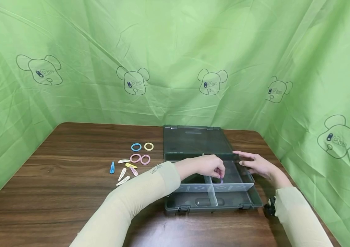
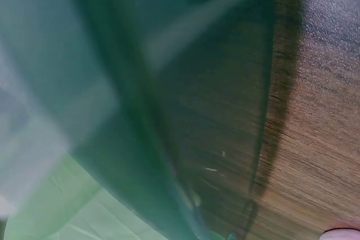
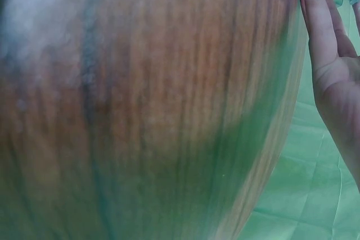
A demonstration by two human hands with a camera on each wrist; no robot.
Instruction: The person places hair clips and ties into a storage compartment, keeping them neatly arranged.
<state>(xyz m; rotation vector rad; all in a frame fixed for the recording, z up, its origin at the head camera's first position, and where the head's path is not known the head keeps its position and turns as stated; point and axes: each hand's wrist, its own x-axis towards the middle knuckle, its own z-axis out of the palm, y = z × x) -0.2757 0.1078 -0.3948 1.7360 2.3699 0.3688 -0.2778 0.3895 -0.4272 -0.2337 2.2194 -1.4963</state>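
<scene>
My left hand (image 1: 210, 166) reaches over the grey translucent divided box (image 1: 213, 208), fingertips pointing down in a compartment right of the cross divider. It pinches a small purple hair tie (image 1: 221, 180), mostly hidden by the fingers. At the box's right side, my right hand (image 1: 258, 165) touches the rim with loosely extended fingers; the right wrist view also shows this hand (image 3: 336, 77) with its fingers reaching up to the box edge. The box's lid (image 1: 196, 140) lies folded back behind it. In the left wrist view, the translucent box wall (image 2: 214, 99) fills much of the picture.
Left of the box lie a blue hair tie (image 1: 136, 147), a yellow hair tie (image 1: 148, 146) and two pink ones (image 1: 145, 160). Several snap hair clips lie nearby, among them a blue clip (image 1: 112, 167). Green cloth (image 1: 175, 41) surrounds the wooden table (image 1: 54, 192).
</scene>
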